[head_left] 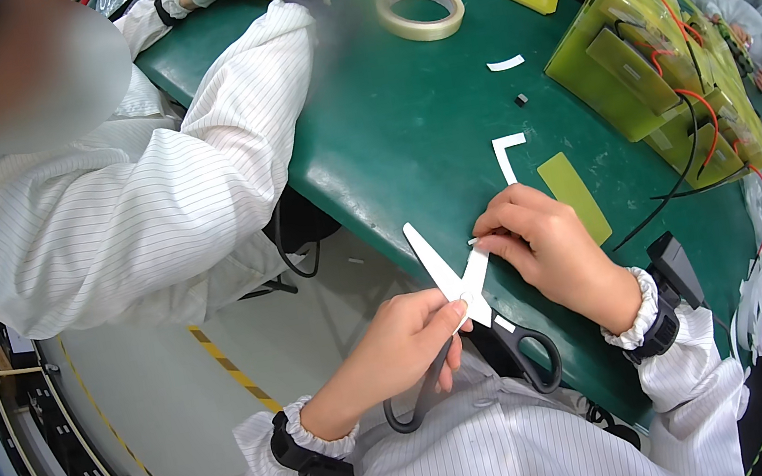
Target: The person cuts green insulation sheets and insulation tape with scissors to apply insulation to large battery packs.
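My left hand [397, 340] is closed around the pivot area of a pair of scissors [473, 305] with black handles. The blades are spread apart and point away from me over the table's near edge. My right hand [552, 246] pinches a small white piece [475, 241] beside the tip of the right blade; most of that piece is hidden by my fingers. Just beyond the right hand lies an L-shaped white strip [502, 159]. A flat yellow-green rectangular sheet [570, 193] rests partly behind that hand.
Yellow-green box-like assemblies [600, 79] with red and black wires stand at the right. A tape roll [389, 21], a short white strip [505, 64] and a small black piece [522, 100] lie on the green table [364, 131]. At the left, a co-worker's sleeve [249, 99] reaches over the table.
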A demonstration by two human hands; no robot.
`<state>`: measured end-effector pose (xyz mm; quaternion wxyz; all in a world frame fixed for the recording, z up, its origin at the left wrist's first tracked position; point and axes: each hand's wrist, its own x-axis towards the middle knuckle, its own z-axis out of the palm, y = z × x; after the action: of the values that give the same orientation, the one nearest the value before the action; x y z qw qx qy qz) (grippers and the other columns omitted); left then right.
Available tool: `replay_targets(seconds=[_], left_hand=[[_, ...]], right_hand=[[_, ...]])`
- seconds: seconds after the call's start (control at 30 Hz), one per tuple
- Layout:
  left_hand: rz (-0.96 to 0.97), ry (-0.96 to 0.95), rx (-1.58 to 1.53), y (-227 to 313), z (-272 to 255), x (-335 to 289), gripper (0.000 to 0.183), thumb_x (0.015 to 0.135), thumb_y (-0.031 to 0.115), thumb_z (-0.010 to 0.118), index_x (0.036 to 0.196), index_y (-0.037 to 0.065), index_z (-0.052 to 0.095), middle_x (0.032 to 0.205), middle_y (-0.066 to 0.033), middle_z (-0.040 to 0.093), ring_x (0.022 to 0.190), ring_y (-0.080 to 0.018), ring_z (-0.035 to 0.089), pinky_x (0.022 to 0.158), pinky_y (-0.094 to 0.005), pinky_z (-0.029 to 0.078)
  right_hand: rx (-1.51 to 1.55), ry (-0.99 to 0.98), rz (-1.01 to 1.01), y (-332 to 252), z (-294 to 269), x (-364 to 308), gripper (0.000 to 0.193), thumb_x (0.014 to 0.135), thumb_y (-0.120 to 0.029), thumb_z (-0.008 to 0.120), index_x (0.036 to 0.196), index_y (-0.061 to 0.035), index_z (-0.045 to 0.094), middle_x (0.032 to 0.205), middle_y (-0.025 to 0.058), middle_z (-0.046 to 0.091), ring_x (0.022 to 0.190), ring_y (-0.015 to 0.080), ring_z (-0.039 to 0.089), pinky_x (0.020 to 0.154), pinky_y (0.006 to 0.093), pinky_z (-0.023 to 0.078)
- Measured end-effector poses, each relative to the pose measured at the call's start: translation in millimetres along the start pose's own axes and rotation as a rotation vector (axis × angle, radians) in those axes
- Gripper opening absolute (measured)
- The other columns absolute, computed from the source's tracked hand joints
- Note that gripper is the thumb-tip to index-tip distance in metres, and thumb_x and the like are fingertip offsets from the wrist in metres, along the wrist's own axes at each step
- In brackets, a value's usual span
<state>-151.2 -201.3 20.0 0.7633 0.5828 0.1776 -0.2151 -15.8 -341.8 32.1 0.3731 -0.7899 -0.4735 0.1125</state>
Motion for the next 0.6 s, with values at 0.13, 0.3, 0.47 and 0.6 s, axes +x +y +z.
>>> replay_targets(seconds=[0.13,0.3,0.47,0.6], left_hand=[[-0.024,-0.012,0.036,2.1,-1.3,-0.5,0.028,0.094,0.021,0.042,0.086,-0.004,0.052,0.059,-0.0042,0.054,0.045,-0.0105,0.053,0.042,-0.0225,0.043],[-0.044,-0.016,0.009,0.8,-1.0,-0.7,0.028,0.094,0.021,0.042,0.086,-0.004,0.052,0.059,-0.0046,0.054,0.045,-0.0111,0.053,0.042,-0.023,0.043],[-0.043,-0.024,-0.006,1.0,-0.9,-0.6,0.028,0.094,0.02,0.041,0.086,-0.004,0.052,0.059,-0.005,0.054,0.045,-0.0114,0.053,0.042,-0.0233,0.043],[-0.04,-0.018,0.008,1.6,-0.7,-0.1,0.028,0.094,0.02,0.041,0.085,-0.004,0.052,0.059,-0.005,0.054,0.045,-0.0113,0.053,0.042,-0.0232,0.043]], right_hand=[[-0.04,0.088,-0.012,-2.4,9.4,-2.6,0.009,0.074,-0.003,0.063,0.08,0.0,0.058,0.079,0.0104,0.053,0.075,0.0276,0.053,0.064,0.0344,0.045],[-0.062,0.087,-0.036,-1.2,11.0,-4.1,0.01,0.073,-0.002,0.063,0.079,0.0001,0.056,0.078,0.0102,0.052,0.073,0.028,0.052,0.063,0.035,0.043],[-0.061,0.078,-0.116,4.5,10.3,-0.3,0.01,0.072,0.0,0.062,0.076,-0.0002,0.053,0.076,0.01,0.05,0.072,0.0276,0.051,0.063,0.0348,0.042],[-0.088,0.051,-0.18,6.4,11.9,0.8,0.01,0.072,0.003,0.059,0.075,-0.0001,0.05,0.075,0.0103,0.047,0.07,0.0274,0.048,0.061,0.0351,0.041]])
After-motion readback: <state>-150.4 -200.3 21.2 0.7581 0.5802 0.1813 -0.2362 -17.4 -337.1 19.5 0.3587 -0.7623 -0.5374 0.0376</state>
